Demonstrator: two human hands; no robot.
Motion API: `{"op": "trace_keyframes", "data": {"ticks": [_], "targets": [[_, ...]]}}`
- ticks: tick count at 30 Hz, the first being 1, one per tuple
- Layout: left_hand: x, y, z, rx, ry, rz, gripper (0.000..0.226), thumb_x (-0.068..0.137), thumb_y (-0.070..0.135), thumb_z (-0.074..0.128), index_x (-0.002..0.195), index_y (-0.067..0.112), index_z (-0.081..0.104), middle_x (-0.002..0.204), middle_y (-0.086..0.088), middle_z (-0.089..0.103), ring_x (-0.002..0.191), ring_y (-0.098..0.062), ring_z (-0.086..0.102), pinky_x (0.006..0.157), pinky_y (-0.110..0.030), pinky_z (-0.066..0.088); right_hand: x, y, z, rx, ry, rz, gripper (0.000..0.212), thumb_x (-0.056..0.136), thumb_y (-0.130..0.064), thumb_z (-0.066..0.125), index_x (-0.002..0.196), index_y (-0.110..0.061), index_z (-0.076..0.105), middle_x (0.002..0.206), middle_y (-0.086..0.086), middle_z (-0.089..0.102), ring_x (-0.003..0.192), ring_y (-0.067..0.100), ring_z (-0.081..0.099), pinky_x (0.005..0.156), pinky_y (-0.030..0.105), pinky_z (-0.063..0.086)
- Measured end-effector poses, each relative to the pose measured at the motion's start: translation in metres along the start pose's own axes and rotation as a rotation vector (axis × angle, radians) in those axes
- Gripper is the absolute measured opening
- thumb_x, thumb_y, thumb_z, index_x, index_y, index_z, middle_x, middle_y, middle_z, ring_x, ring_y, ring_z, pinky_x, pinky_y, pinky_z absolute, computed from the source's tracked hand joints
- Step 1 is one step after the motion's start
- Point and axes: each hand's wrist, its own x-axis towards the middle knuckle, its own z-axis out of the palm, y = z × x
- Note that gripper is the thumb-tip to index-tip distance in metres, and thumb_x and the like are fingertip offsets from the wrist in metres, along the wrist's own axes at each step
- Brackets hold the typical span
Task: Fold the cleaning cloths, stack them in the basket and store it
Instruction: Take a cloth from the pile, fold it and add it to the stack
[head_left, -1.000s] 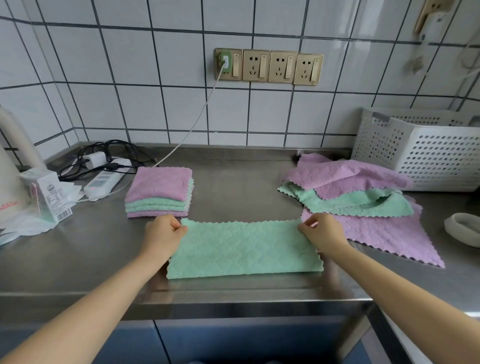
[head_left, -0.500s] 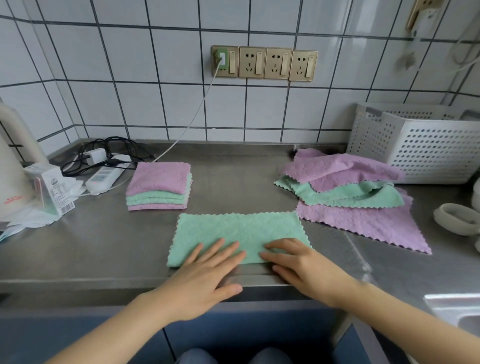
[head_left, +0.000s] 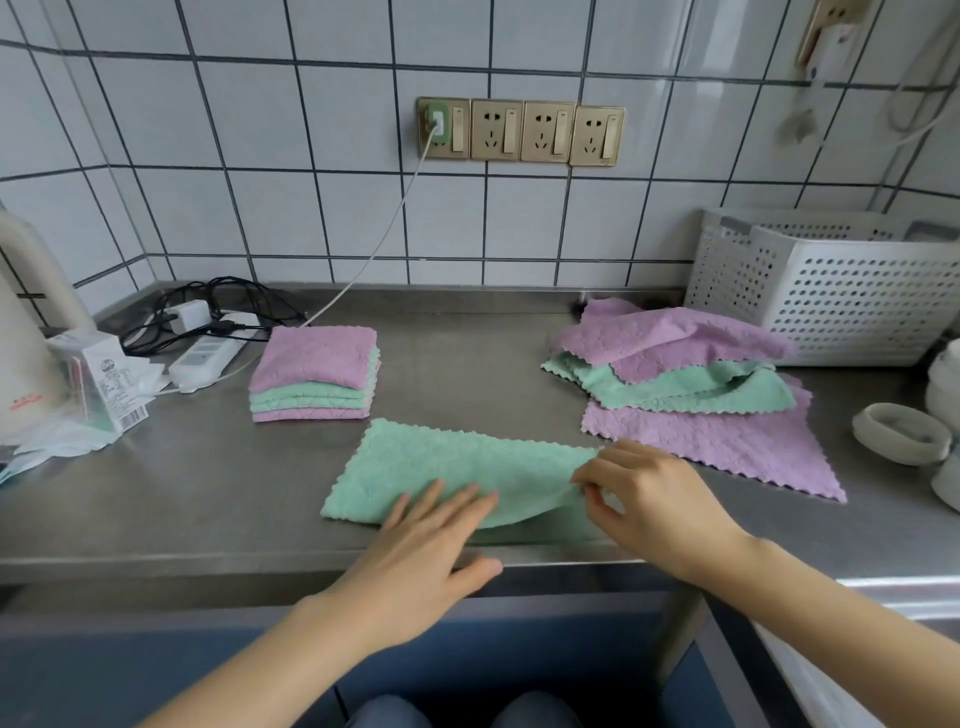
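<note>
fingers of your left hand (head_left: 426, 540) lie flat on the folded mint-green fleecy cloth (head_left: 447, 467) at the steel counter's (head_left: 182, 499) front edge; your right hand (head_left: 654, 499) pinches its right end, lifted.

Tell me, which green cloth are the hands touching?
The green cloth at the counter's front edge, lying alone. The left hand presses it flat; the right hand pinches its right end. Other green ones sit in piles.
</note>
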Motion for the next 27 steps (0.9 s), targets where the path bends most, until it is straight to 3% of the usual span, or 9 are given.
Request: {"op": "trace_keyframes", "data": {"ticks": [6,9,14,16,19,21,23,25,27], "targets": [[0.036,0.016,0.010,-0.203,0.084,0.094,0.058,0.096,0.042,0.045,0.146,0.047,0.015,0.153,0.018,0.026,0.145,-0.003,0.007,0.119,-0.045,0.002,0.007,-0.042,-0.033,0.354,-0.134,-0.024,0.011,0.084,-0.018,0.062,0.089,-0.020,0.072,0.078,-0.011,0.066,0.072,0.005,0.058,0.067,0.020,0.048],[0.040,0.004,0.005,-0.280,0.023,0.160,0.058,0.095,0.015,0.046,0.141,0.047,0.032,0.151,0.020,0.030,0.141,0.008,0.008,0.120,-0.039,-0.003,0.010,-0.034,-0.039,0.644,-0.220,0.154,0.021,0.093,-0.032,0.058,0.086,-0.021,0.075,0.082,-0.011,0.073,0.077,0.007,0.066,0.077,0.020,0.050],[0.019,-0.025,-0.010,-0.348,-0.042,0.182,0.076,0.092,-0.003,0.040,0.132,0.061,0.033,0.148,0.029,0.018,0.135,0.018,-0.004,0.116,-0.025,-0.012,-0.009,0.022,0.001,0.335,-0.238,0.292,0.039,0.092,-0.013,0.057,0.128,-0.029,0.056,0.123,-0.015,0.061,0.112,-0.001,0.057,0.101,0.029,0.046],[0.015,-0.037,-0.014,-0.369,-0.025,0.125,0.065,0.096,0.012,0.039,0.126,0.070,0.032,0.151,0.028,0.015,0.142,0.003,-0.005,0.118,-0.033,-0.006,-0.015,0.019,0.016,0.250,-0.308,0.196,0.049,0.092,-0.024,0.057,0.138,-0.033,0.043,0.139,-0.015,0.047,0.123,0.003,0.049,0.107,0.018,0.036],[0.008,-0.051,-0.018,-0.340,-0.045,0.135,0.036,0.086,0.074,0.020,0.119,0.074,0.034,0.152,0.025,0.017,0.144,-0.002,0.002,0.120,-0.033,0.005,-0.007,-0.003,0.033,0.303,-0.266,0.056,0.054,0.090,-0.038,0.051,0.142,-0.030,0.040,0.145,-0.012,0.040,0.132,0.001,0.037,0.104,0.002,0.021],[0.003,-0.055,-0.019,-0.369,-0.040,0.152,0.040,0.098,0.040,0.038,0.122,0.072,0.034,0.149,0.029,0.017,0.140,0.006,0.004,0.119,-0.026,0.006,0.004,-0.013,0.043,0.360,-0.258,-0.051,0.052,0.090,-0.029,0.051,0.141,-0.025,0.044,0.146,-0.010,0.041,0.138,-0.001,0.029,0.110,0.008,0.021],[-0.003,-0.058,-0.023,-0.362,-0.015,0.159,0.081,0.088,-0.005,0.044,0.126,0.066,0.036,0.140,0.043,0.017,0.129,0.026,0.001,0.113,-0.010,0.006,0.011,-0.017,0.052,0.400,-0.254,-0.173,0.045,0.091,-0.012,0.051,0.136,-0.021,0.052,0.143,-0.008,0.047,0.139,0.004,0.031,0.112,0.020,0.029],[-0.009,-0.064,-0.024,-0.265,-0.046,0.190,0.089,0.080,-0.017,0.047,0.130,0.056,0.037,0.123,0.061,0.017,0.123,0.034,-0.001,0.106,0.001,0.003,0.013,-0.016,0.058,0.396,-0.260,-0.275,0.038,0.092,-0.008,0.055,0.129,-0.017,0.059,0.136,-0.008,0.055,0.134,0.007,0.041,0.108,0.029,0.039],[-0.014,-0.077,-0.021,-0.220,0.009,0.249,0.086,0.079,-0.016,0.056,0.133,0.049,0.042,0.130,0.056,0.022,0.133,0.022,0.011,0.111,-0.005,0.004,0.012,-0.011,0.059,0.381,-0.267,-0.297,0.034,0.094,-0.014,0.054,0.128,-0.018,0.060,0.133,-0.011,0.058,0.130,0.004,0.046,0.106,0.030,0.041]]}}
